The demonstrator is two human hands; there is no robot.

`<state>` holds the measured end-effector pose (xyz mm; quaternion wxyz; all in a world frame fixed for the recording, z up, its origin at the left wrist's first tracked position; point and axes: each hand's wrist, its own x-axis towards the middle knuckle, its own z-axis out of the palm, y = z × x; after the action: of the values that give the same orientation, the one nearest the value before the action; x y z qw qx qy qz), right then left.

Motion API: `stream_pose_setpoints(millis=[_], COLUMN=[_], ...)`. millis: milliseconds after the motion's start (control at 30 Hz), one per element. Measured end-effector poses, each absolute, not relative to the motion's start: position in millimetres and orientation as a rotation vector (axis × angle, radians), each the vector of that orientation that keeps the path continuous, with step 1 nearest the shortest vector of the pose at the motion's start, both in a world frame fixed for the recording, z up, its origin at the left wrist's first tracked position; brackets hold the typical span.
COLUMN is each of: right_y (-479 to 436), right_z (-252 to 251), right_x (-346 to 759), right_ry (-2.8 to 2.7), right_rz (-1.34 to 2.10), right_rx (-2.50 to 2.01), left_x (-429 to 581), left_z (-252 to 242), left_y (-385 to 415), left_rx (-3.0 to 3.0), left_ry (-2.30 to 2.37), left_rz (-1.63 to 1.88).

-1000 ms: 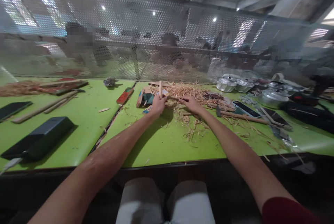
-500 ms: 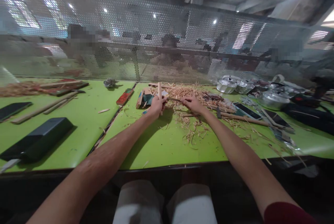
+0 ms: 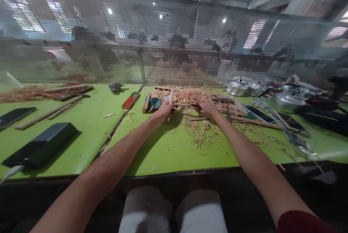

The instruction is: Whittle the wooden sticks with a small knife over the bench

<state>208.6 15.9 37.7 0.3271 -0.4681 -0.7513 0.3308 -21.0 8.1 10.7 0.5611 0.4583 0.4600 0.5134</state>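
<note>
My left hand (image 3: 164, 110) is closed around a pale wooden strip (image 3: 171, 97), which stands nearly upright with a slight lean to the right. A thin dark rod-like tool (image 3: 187, 105) spans the gap between my hands; its exact kind is too small to make out. The fingers of my right hand (image 3: 206, 107) are closed on that tool's right end, and its left end meets my left hand beside the strip. Curly wood shavings (image 3: 187, 94) lie behind and under my right hand. Left of my left hand are a dark green cloth-like piece (image 3: 154, 103) and a wooden block (image 3: 146, 102).
A perforated screen (image 3: 168, 66) closes off the back of the green table (image 3: 174, 153). Wooden sticks (image 3: 258, 123), a phone (image 3: 259, 113) and foil-like silver containers (image 3: 288, 100) lie to the right. On the left are a red block (image 3: 131, 100) and a black box (image 3: 43, 144) with a cable.
My right hand has moved slightly to the right, away from my left hand, along with the thin tool. The wooden strip in my left hand now leans more to the right.
</note>
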Motion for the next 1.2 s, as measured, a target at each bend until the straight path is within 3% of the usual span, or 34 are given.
stream_pose_setpoints(millis=[733,1200], right_y=[4,9], right_z=[50,44], right_x=[210,217], right_ry=[-1.933,-1.841], right_rz=[1.027,1.202], right_rx=[-1.269,-1.267], left_x=[-22,-24], left_z=[10,18], left_y=[4,4], left_rx=[1.357,1.221], left_ry=[0.987,0.942], left_rz=[1.180,1.142])
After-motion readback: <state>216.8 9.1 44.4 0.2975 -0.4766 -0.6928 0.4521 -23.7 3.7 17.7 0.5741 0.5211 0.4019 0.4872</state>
